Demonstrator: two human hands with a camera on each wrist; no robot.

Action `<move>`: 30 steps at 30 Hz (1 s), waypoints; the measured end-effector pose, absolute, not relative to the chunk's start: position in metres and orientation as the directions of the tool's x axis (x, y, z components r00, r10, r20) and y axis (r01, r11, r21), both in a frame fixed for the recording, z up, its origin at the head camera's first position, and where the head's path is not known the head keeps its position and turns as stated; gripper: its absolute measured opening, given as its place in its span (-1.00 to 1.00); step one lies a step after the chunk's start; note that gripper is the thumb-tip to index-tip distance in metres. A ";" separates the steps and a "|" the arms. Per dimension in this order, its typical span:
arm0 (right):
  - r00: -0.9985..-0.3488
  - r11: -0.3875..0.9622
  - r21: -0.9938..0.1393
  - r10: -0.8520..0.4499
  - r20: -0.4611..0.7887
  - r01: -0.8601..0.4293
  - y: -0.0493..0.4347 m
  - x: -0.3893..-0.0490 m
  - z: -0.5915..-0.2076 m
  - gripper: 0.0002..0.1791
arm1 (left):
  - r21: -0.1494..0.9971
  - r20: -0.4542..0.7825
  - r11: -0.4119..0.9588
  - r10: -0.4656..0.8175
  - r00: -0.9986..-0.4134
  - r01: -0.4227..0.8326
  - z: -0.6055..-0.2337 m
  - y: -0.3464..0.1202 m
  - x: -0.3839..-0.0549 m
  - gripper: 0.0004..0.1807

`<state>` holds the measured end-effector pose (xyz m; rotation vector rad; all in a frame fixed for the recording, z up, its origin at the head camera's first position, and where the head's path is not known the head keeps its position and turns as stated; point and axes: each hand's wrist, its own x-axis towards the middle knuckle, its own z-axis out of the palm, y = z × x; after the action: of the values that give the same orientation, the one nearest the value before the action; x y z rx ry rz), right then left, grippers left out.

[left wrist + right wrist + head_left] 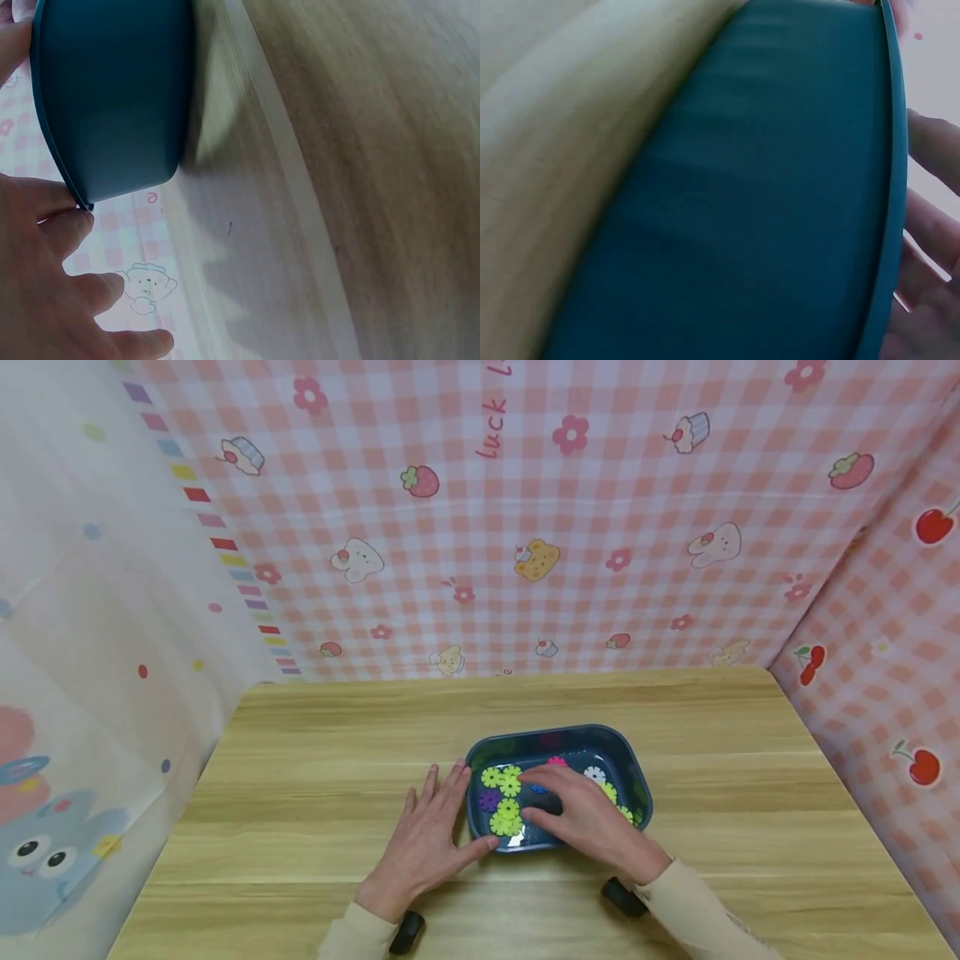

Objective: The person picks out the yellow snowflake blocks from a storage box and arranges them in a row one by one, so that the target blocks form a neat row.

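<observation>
A dark blue rounded plastic tray [611,745] lies on the table with several notched, flower-shaped plastic discs inside. Yellow-green discs [508,810] gather at its left side around a purple disc [490,800]. A white disc [595,774] and more yellow-green ones lie to the right, and a pink disc [557,761] and a blue one show partly behind my right hand. My left hand [431,831] steadies the tray's left end, fingertips at the rim and thumb at the front corner. Over the tray, my right hand [592,814] reaches toward the yellow-green discs, thumb and fingers apart.
The wood-grain table [337,735] extends around the tray. A pink checked cloth [480,527] hangs behind it, with patterned cloths at both sides. Black wrist straps [624,897] show under both forearms. The tray's outer wall [757,165] fills much of the right wrist view.
</observation>
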<state>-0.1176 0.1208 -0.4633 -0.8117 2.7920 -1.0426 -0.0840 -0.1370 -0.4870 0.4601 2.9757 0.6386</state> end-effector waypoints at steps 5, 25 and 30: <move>-0.821 0.599 -0.647 -0.566 0.075 -0.471 0.115 -0.129 -0.463 -0.57 | 0.409 -0.001 0.869 0.308 -0.951 0.281 -0.487 -0.137 -0.085 0.12; -0.744 0.591 -0.655 -0.665 -0.066 -0.470 0.096 -0.154 -0.475 -0.62 | 0.427 -0.021 0.861 0.315 -0.949 0.276 -0.487 -0.139 -0.088 0.11; -0.738 0.597 -0.672 -0.666 -0.111 -0.438 0.093 -0.157 -0.479 -0.61 | 0.439 -0.015 0.854 0.318 -0.948 0.279 -0.487 -0.138 -0.088 0.11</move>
<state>-0.1572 0.0934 -0.4793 -0.8912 2.4760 -0.9043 -0.0878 -0.1385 -0.4869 0.4745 2.9406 0.6754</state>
